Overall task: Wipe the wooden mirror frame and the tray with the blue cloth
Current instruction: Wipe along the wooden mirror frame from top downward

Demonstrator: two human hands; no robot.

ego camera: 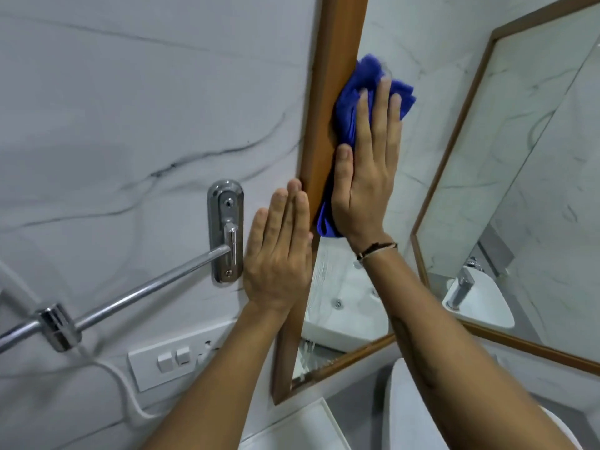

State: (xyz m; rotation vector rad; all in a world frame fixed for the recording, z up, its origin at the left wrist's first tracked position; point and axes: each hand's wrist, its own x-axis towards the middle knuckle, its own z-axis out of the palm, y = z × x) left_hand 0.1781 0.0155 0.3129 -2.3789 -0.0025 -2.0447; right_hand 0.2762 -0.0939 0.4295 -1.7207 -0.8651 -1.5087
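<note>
1. Head view: my right hand [363, 177] lay flat and spread over the crumpled bright-blue cloth [354, 102], pinning it with palm and fingers against the inner side of the vertical orange-brown wooden mirror frame [328, 92], about halfway up the rail that showed. It pressed the cloth rather than gripped it.
2. My left hand [279, 251] was open and empty, fingers straight and together, flat on the white grey-veined marble wall [130, 108] just beside the frame's outer edge, its fingertips touching the wood.
3. The white rectangular tray [319, 417] sat low in the view, below the frame's bottom corner and apart from both hands; I judged it not yet wiped.
4. A polished chrome towel rail [146, 287] on its oval bracket stood just left of my left hand.
5. To do this stroke well, I judged I should keep the palm's pressure even, wrap the cloth over the frame's edge so face and side both got cleaned, and run the full length of the rail to the bottom corner.
</note>
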